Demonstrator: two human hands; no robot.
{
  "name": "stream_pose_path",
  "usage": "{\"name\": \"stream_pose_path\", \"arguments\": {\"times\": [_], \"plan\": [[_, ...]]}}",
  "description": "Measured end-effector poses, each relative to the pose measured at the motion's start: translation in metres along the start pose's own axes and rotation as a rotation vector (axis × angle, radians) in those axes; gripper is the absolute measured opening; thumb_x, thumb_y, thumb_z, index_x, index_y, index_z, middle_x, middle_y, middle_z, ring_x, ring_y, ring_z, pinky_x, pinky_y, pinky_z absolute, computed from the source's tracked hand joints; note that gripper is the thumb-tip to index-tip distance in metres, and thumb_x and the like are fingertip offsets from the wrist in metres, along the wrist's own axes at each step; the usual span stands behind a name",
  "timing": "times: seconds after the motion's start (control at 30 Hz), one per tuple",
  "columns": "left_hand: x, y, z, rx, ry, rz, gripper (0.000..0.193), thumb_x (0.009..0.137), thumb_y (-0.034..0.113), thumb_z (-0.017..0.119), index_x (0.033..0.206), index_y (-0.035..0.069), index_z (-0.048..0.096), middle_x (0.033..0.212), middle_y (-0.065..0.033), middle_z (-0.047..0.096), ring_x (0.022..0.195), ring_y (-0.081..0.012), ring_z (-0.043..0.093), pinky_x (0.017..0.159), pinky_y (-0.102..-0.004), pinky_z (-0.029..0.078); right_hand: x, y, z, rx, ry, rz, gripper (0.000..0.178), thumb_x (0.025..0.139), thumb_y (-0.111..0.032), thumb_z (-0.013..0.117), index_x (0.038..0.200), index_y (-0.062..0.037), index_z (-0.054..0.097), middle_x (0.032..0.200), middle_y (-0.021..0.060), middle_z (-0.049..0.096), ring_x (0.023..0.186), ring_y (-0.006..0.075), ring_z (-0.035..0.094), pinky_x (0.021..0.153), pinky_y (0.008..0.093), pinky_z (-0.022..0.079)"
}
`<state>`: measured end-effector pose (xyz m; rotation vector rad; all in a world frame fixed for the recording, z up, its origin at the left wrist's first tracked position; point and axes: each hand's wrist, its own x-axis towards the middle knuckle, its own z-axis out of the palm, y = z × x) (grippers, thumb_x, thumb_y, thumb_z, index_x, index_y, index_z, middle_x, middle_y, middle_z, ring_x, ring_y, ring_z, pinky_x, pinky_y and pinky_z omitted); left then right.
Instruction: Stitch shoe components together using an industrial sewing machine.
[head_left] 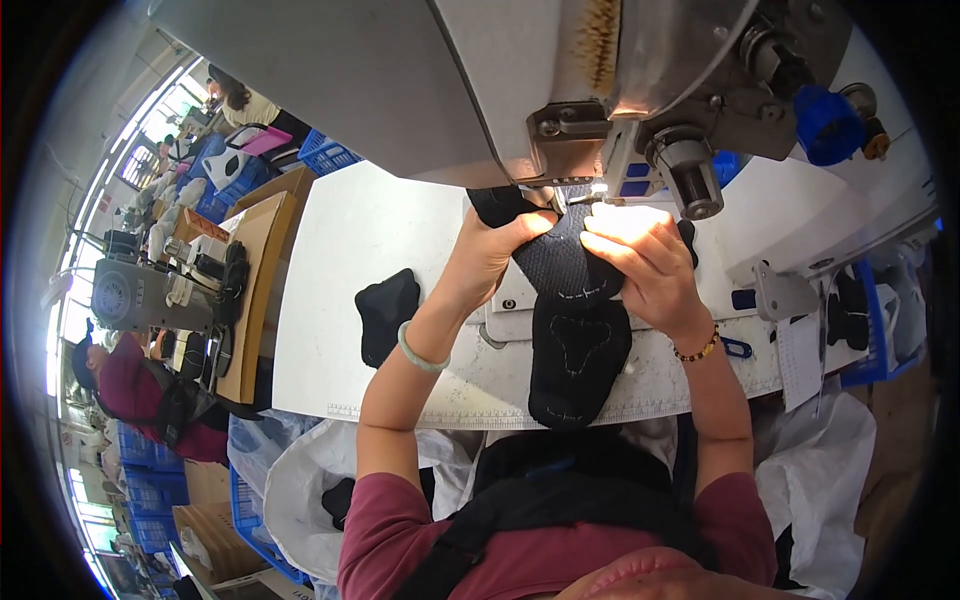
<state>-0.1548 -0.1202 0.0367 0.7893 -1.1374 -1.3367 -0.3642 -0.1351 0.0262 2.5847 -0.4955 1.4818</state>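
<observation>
Under the needle area of a sewing machine (590, 185) lies a black mesh fabric piece (572, 262) with white stitch marks near its lower end. My left hand (490, 250) pinches its left side between thumb and fingers, where a dark flap (497, 206) folds up. On the other side my right hand (650, 262) has its fingers bent together, gripping the fabric's right edge beside the lit needle area. Below, towards me, hangs another black padded piece (578, 365) with a stitched outline, reaching the table edge. The needle tip itself is hard to make out.
A loose black fabric piece (388, 316) lies on the white table (325, 290), left of my forearm. A ruler strip (470, 417) runs along the near edge. White sacks (320, 480) hang below. Two other people (150, 395) are at the left, among blue crates (150, 490).
</observation>
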Motion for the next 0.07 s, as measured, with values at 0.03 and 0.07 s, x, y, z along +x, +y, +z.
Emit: {"name": "stream_pose_path", "arguments": {"times": [0.03,0.07], "plan": [[0.0,-0.0004,-0.0007,-0.004,-0.009,0.001,0.017,0.08,0.002,0.065,0.097,0.003,0.062,0.092,-0.0021,0.063,0.088,-0.011,0.059,0.083,-0.0262,0.047,0.0006,0.0005,0.0005,0.008,0.008,0.005,0.036,0.066,0.004,0.059,0.1,-0.0056,0.065,0.103,0.003,0.062,0.096,0.0194,0.058,0.087,0.0339,0.044],[-0.0004,-0.0016,-0.0007,-0.017,0.007,0.01,0.02,0.08,0.004,0.066,0.099,0.003,0.06,0.095,-0.0031,0.062,0.09,-0.0121,0.059,0.084,-0.0261,0.046,0.0018,0.0015,0.0005,0.013,0.016,0.01,0.035,0.067,0.004,0.059,0.101,-0.0059,0.065,0.104,0.0035,0.062,0.097,0.02,0.058,0.089,0.0347,0.044]]}}
